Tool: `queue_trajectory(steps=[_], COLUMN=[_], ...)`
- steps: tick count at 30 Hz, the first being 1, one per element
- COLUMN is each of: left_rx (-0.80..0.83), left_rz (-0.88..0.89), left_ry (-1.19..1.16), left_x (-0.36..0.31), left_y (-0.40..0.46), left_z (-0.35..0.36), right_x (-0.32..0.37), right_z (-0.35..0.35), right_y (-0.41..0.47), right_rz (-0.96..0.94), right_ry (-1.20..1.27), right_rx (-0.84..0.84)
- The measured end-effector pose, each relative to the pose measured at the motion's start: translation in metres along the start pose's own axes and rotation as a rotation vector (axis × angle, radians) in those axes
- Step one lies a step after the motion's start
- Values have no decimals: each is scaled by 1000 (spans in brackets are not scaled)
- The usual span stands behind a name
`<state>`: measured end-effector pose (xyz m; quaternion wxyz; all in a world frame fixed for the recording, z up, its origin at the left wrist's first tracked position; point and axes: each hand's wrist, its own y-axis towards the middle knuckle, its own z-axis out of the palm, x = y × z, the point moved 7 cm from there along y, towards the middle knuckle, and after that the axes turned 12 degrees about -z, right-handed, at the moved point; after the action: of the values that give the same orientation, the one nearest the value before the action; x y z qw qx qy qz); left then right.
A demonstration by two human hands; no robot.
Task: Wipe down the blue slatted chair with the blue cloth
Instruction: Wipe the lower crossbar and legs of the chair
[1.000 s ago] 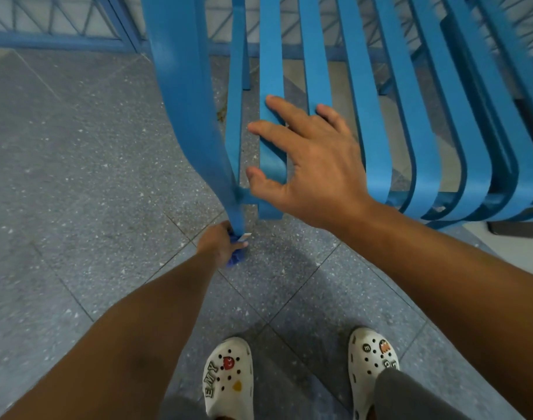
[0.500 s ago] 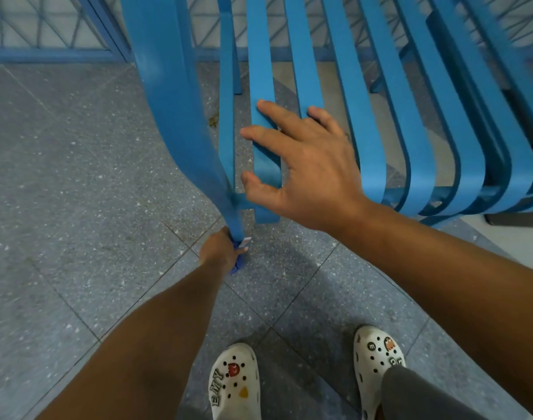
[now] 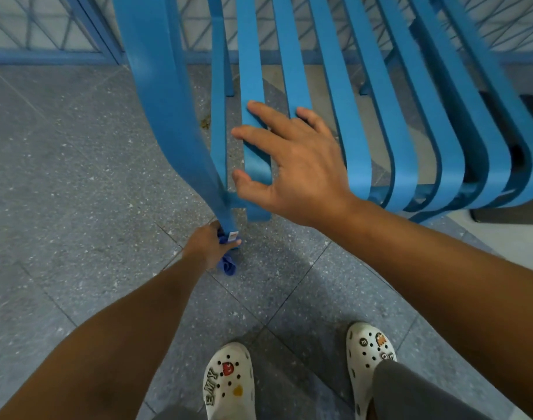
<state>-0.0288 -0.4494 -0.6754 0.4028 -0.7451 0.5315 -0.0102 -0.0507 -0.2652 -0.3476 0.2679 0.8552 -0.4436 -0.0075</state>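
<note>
Down at the leg's (image 3: pixel 198 165) foot, we are gripping the cloth (image 3: pixel 227 263) in our left hand (image 3: pixel 206 245), our right hand (image 3: pixel 292 165) resting open on the slats (image 3: pixel 344 116); most looks unwiped.

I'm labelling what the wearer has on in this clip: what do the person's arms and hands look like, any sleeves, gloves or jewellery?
Both arms are bare up to the frame edge, with no sleeves showing. The left hand and right hand wear no gloves, and no rings, watch or bracelet can be seen. Fingernails are short and unpainted as far as they show.
</note>
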Motion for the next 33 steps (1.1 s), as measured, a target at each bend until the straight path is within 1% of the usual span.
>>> queue_trajectory(steps=[3, 6, 9, 12, 15, 17, 19, 22, 27, 29, 31, 33], left_rx=[-16, -2, 16, 12, 5, -14, -32, -36, -24, -16, -32, -63], left_rz=[-60, -162, -190, -167, -101, -62, -61, -56, -125, -135, -161, -203], left_ry=[161, 151, 112, 73, 85, 53, 13, 14, 40, 97, 166, 179], left_x=[-2, 1, 2, 10, 8, 6, 2, 0, 5, 3, 1, 3], left_y=[1, 4, 5, 1, -9, -10, -9, -5, 7, 8, 8, 9], left_z=[18, 28, 28, 25, 19, 16, 14, 17, 26, 27, 24, 22], right_x=[-2, -2, -2, -2, -1, 0, -1, -1, -2, -3, -3, -3], right_z=[2, 3, 2, 1, 1, 0, 0, 1, 2, 2, 3, 3], right_y=[0, -1, -1, -1, -1, 0, 0, 0, 0, -1, -1, -1], right_rz=[-6, -8, -11, -7, -3, -1, 2, 3, 0, 2, 1, -3], right_ry=[-1, 3, 6, 6, -5, -5, -7, 3, 2, 6, 9, 4], right_rx=[3, -6, -19, -23, -17, -11, -9, -6, 6, 6, 7, 13])
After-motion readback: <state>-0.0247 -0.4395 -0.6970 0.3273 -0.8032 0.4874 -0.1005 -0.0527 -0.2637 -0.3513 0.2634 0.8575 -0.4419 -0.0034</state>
